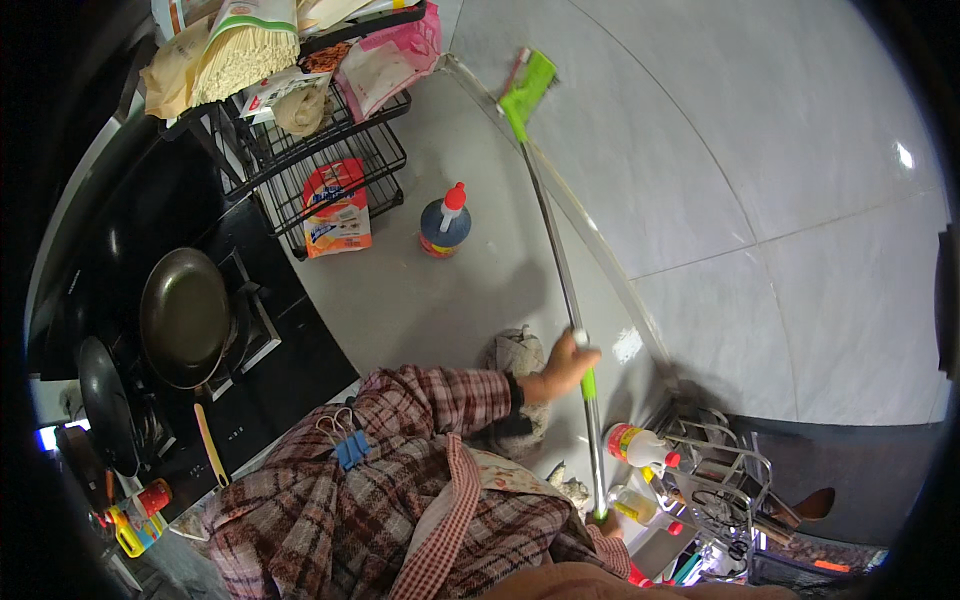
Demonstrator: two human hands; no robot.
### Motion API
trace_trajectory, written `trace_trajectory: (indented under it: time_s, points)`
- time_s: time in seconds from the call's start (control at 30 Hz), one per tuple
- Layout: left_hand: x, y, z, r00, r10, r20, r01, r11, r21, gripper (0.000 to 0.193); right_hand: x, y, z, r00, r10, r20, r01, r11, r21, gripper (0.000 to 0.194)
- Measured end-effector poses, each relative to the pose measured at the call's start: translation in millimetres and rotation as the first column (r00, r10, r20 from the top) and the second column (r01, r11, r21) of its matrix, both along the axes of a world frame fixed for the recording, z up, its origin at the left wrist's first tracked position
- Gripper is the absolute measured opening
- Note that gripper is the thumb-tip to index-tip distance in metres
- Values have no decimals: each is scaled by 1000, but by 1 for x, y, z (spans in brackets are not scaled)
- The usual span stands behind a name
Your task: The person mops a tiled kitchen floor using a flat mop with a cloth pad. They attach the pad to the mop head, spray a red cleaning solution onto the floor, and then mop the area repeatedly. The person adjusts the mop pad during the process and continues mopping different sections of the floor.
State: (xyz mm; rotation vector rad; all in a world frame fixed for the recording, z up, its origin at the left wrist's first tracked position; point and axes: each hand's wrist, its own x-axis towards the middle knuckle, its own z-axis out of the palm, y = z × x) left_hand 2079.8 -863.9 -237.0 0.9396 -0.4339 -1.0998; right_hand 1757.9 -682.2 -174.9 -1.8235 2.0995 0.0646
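Note:
My left hand grips the middle of a long metal pole, just at its green collar. Lower down, my right hand is closed around the green end of the same pole. The pole belongs to a squeegee-like cleaning tool with a bright green head. That head is slightly blurred and lies at the far end, against the grey tiled wall. Under my left forearm a crumpled grey cloth rests on the grey countertop, partly hidden by the sleeve.
A dark bottle with a red pump stands on the counter. Left of it is a black wire rack with food packets. A frying pan sits on the black stove. Bottles and a metal utensil rack stand at right.

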Motion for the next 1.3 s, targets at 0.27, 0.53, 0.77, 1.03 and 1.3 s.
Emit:
trace_trajectory:
  time_s: [0.27,0.53,0.77,1.03,1.3]
  points:
    - [125,-89,20,995,79,-54,-73,993,94,6,142,-114,35,963,268,-31,-260,895,-362,22]
    - [12,-32,0,967,-4,-253,11,1000,26,12,72,-31,55,994,77,-78,-95,958,-271,14]
    - [-124,87,68,673,-622,-400,671,741,-25,11,-146,136,96,966,-167,-199,153,985,-86,20]
    - [-66,23,46,714,-535,-452,572,818,-65,14,-5,44,104,893,-225,-391,78,931,-357,13]
    - [46,-53,40,777,-462,-427,464,879,-108,18,77,-53,84,948,-6,-320,-130,907,-401,18]
